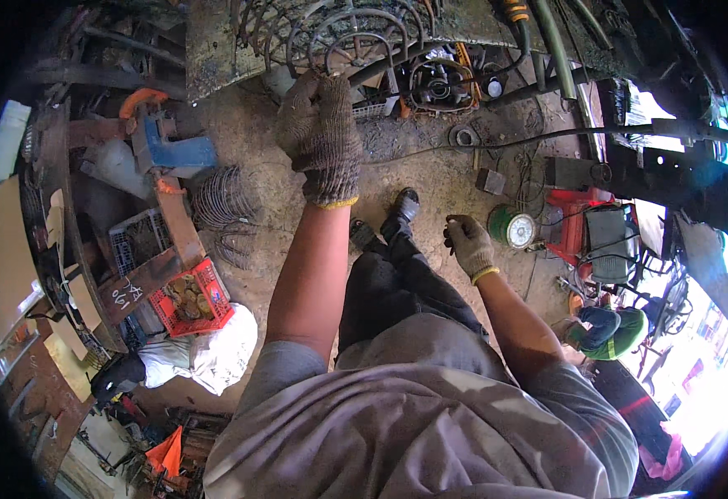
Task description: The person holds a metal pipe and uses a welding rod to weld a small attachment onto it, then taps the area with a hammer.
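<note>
Setting: cluttered metal workshop seen from above; the person stands on a dirty concrete floor (430,179), dark shoes together, facing a grimy steel tabletop (214,41).
Left hand (322,137): gloved in grey knit, arm stretched forward and up to the tabletop edge; fingers (331,87) curled around the lower end of a bent steel rod (356,50), apparently to pick one piece out of the pile or to steady it.
Bent steel rods (331,25): a heap of U-shaped hoops lying on the tabletop, arches overlapping, open ends toward the person, so each is within an arm's reach.
Right hand (468,243): gloved likewise, held low beside the right thigh, well apart from the tabletop; fingers loosely clenched; whether anything small sits inside the fist cannot be told.
Second rod bundle (222,200): similar bent pieces stacked on the floor to the left, near the feet, likely a separate lot.
Red crate (191,299): on the floor at left, holding rusty round parts, just beside a white sack (214,353).
Green wire spool (510,226): on the floor right of the shoes, near a red machine (589,224).
Black cable (497,141): runs across the floor ahead of the shoes toward the right.
</note>
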Tool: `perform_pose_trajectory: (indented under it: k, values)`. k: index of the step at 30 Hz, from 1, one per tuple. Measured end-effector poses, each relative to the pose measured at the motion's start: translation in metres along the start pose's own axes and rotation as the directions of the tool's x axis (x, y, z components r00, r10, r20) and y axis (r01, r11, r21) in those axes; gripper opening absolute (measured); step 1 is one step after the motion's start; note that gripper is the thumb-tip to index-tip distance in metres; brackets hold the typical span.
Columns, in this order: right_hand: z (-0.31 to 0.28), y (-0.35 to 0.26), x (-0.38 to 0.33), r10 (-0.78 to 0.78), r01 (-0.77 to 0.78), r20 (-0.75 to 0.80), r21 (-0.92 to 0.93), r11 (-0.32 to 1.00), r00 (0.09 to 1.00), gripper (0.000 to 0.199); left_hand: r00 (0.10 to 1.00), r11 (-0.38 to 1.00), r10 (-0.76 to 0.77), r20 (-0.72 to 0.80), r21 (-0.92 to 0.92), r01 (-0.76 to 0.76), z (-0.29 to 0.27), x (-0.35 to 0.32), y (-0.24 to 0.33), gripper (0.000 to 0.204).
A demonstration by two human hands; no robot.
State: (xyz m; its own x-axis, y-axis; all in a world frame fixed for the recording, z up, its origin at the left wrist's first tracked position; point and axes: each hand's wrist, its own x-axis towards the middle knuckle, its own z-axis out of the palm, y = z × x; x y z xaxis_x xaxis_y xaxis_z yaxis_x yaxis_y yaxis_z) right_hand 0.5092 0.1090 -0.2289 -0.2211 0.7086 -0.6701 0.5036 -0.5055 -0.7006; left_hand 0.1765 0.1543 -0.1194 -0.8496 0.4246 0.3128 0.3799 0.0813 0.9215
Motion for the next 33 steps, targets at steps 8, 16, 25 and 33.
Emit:
perform_pose_trajectory:
  k: [8, 16, 25, 33]
  values:
    - [0.000, 0.002, -0.001, -0.054, 0.054, 0.011, 0.005, 0.999, 0.998, 0.029, 0.998, 1.000, 0.009, -0.063, 0.004, -0.009, 0.001, -0.001, 0.004, 0.031]
    - [-0.005, 0.005, 0.000, 0.010, -0.010, 0.012, -0.029, 1.000, 1.000, 0.028, 1.000, 0.999, -0.018, -0.008, 0.045, 0.018, -0.001, -0.003, 0.013, 0.026]
    - [-0.006, -0.005, 0.000, 0.024, -0.024, 0.007, -0.044, 0.999, 1.000, 0.029, 0.992, 0.994, 0.092, -0.085, 0.060, -0.087, 0.006, -0.004, 0.010, 0.026]
    - [0.023, -0.093, 0.018, -0.185, 0.186, 0.097, 0.000, 0.983, 0.978, 0.025, 0.997, 0.994, 0.061, -0.038, 0.091, -0.057, 0.006, -0.003, -0.008, 0.022]
